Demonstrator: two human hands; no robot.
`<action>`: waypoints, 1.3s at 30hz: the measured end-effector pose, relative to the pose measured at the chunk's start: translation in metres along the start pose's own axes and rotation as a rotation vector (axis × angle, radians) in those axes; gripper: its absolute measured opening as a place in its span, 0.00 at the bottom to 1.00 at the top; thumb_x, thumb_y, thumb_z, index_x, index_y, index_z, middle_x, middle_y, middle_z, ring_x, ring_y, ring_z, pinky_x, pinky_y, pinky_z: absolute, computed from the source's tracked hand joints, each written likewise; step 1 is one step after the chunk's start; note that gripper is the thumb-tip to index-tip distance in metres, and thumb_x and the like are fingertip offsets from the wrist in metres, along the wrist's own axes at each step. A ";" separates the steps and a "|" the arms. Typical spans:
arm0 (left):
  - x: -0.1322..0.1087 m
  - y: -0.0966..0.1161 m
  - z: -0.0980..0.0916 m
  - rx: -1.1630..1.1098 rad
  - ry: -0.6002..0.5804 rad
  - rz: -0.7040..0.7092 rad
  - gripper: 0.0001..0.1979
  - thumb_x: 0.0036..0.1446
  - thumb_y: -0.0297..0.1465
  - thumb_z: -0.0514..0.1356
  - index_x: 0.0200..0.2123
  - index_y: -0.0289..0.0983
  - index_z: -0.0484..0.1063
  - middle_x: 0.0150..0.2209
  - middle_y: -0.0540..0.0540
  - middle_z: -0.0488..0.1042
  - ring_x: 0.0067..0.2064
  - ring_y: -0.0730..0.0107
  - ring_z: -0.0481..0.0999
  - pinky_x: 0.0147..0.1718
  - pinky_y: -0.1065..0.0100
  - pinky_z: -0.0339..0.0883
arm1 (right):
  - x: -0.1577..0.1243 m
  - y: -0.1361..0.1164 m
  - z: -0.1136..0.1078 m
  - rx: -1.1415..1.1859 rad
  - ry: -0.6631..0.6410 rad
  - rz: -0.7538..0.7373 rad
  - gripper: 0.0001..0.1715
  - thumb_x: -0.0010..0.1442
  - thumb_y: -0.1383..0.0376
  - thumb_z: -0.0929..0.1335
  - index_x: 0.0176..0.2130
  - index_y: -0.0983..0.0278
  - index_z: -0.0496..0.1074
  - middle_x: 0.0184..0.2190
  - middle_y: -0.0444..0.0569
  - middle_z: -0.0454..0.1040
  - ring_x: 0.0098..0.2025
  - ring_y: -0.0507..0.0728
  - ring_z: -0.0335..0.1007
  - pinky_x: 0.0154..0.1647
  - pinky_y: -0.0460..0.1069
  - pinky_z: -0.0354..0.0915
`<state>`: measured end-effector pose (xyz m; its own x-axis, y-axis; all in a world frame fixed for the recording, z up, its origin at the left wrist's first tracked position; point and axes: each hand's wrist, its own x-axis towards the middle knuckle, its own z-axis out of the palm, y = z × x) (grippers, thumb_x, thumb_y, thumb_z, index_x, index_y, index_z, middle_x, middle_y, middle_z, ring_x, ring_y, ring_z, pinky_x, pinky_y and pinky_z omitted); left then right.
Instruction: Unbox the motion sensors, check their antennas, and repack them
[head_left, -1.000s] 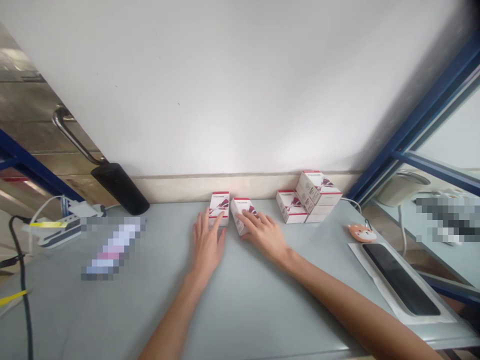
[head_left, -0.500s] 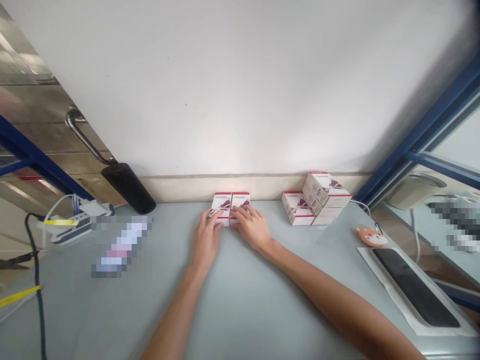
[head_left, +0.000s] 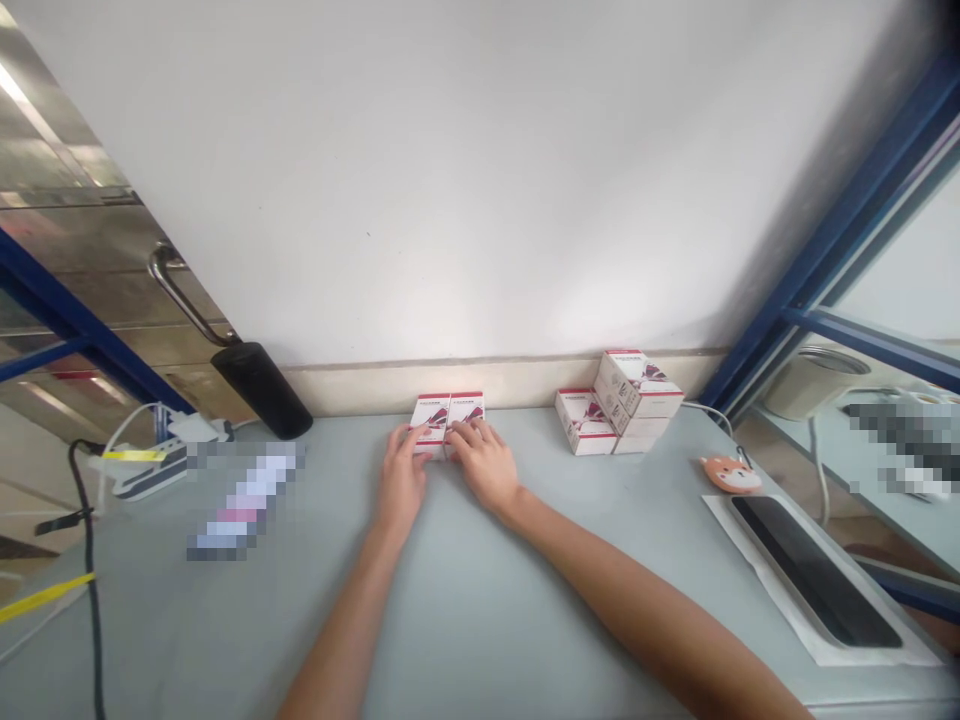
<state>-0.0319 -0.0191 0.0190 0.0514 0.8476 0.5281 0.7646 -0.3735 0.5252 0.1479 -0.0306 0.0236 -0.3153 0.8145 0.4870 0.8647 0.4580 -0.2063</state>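
Two small white cardboard boxes with red edges and a dark red design lie side by side near the back of the table. My left hand (head_left: pixel 403 477) grips the left box (head_left: pixel 430 412), its fingers along the left side and its thumb at the front. My right hand (head_left: pixel 486 465) is on the right box (head_left: pixel 468 406), fingers bent over its top and front, covering part of the print. The boxes' inner sides meet or almost meet.
A stack of matching boxes (head_left: pixel 637 400) stands to the right by the wall. Farther right lie an orange animal-face item (head_left: pixel 731 474) and a dark-screened device (head_left: pixel 814 570). At left are a black cylinder (head_left: pixel 262 390), a power strip (head_left: pixel 161 465) and cables.
The thin gap between the two boxes has narrowed. Both hands stay on them. The whole view has shifted slightly, so the scene sits a bit differently in the picture.
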 end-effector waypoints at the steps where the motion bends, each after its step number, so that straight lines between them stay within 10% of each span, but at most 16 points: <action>1: 0.000 0.002 0.000 0.003 -0.008 0.002 0.23 0.61 0.20 0.54 0.56 0.42 0.75 0.58 0.39 0.72 0.52 0.54 0.81 0.53 0.52 0.78 | 0.001 0.000 -0.003 0.003 -0.007 -0.003 0.14 0.73 0.68 0.66 0.56 0.57 0.74 0.63 0.50 0.75 0.64 0.64 0.67 0.58 0.56 0.71; 8: -0.008 0.045 -0.003 0.019 0.007 0.089 0.22 0.63 0.21 0.56 0.57 0.40 0.75 0.64 0.33 0.62 0.68 0.38 0.66 0.65 0.35 0.63 | -0.015 0.040 -0.060 -0.024 0.012 0.060 0.18 0.75 0.57 0.65 0.62 0.50 0.71 0.64 0.46 0.73 0.62 0.56 0.71 0.50 0.49 0.73; 16: -0.001 0.103 0.030 -0.249 -0.137 0.321 0.16 0.65 0.23 0.56 0.50 0.43 0.77 0.61 0.39 0.67 0.60 0.54 0.75 0.60 0.50 0.72 | -0.065 0.114 -0.079 -0.239 0.151 0.440 0.24 0.67 0.70 0.67 0.61 0.75 0.69 0.62 0.75 0.71 0.68 0.78 0.63 0.67 0.71 0.60; 21: -0.010 0.107 0.052 -0.465 -0.198 0.270 0.13 0.68 0.24 0.53 0.49 0.42 0.73 0.52 0.42 0.72 0.46 0.66 0.81 0.46 0.62 0.80 | -0.071 0.106 -0.071 -0.213 0.092 0.300 0.12 0.70 0.64 0.68 0.52 0.63 0.74 0.62 0.56 0.76 0.74 0.69 0.57 0.71 0.61 0.60; 28: -0.036 0.105 0.057 -0.589 -0.216 0.116 0.11 0.70 0.28 0.56 0.53 0.44 0.67 0.47 0.44 0.73 0.46 0.66 0.79 0.48 0.59 0.79 | -0.076 0.101 -0.076 0.015 0.127 0.311 0.23 0.62 0.52 0.76 0.51 0.58 0.71 0.60 0.58 0.75 0.63 0.71 0.71 0.63 0.66 0.68; 34: -0.034 0.114 0.048 -0.791 -0.201 0.009 0.42 0.60 0.38 0.71 0.69 0.48 0.51 0.66 0.34 0.65 0.62 0.50 0.75 0.55 0.50 0.77 | -0.082 0.084 -0.098 0.809 0.091 0.396 0.27 0.70 0.43 0.66 0.56 0.58 0.66 0.54 0.55 0.78 0.52 0.63 0.78 0.53 0.58 0.74; 39: -0.041 0.122 0.037 -0.787 -0.301 0.019 0.43 0.61 0.36 0.71 0.71 0.50 0.51 0.60 0.37 0.73 0.52 0.52 0.82 0.41 0.55 0.83 | -0.088 0.060 -0.109 0.992 0.065 0.295 0.34 0.73 0.43 0.64 0.69 0.53 0.59 0.65 0.56 0.69 0.63 0.64 0.70 0.61 0.59 0.70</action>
<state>0.0835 -0.0852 0.0368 0.3138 0.8613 0.3997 0.0972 -0.4479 0.8888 0.2698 -0.1137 0.0613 -0.0956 0.9347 0.3423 0.1838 0.3546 -0.9168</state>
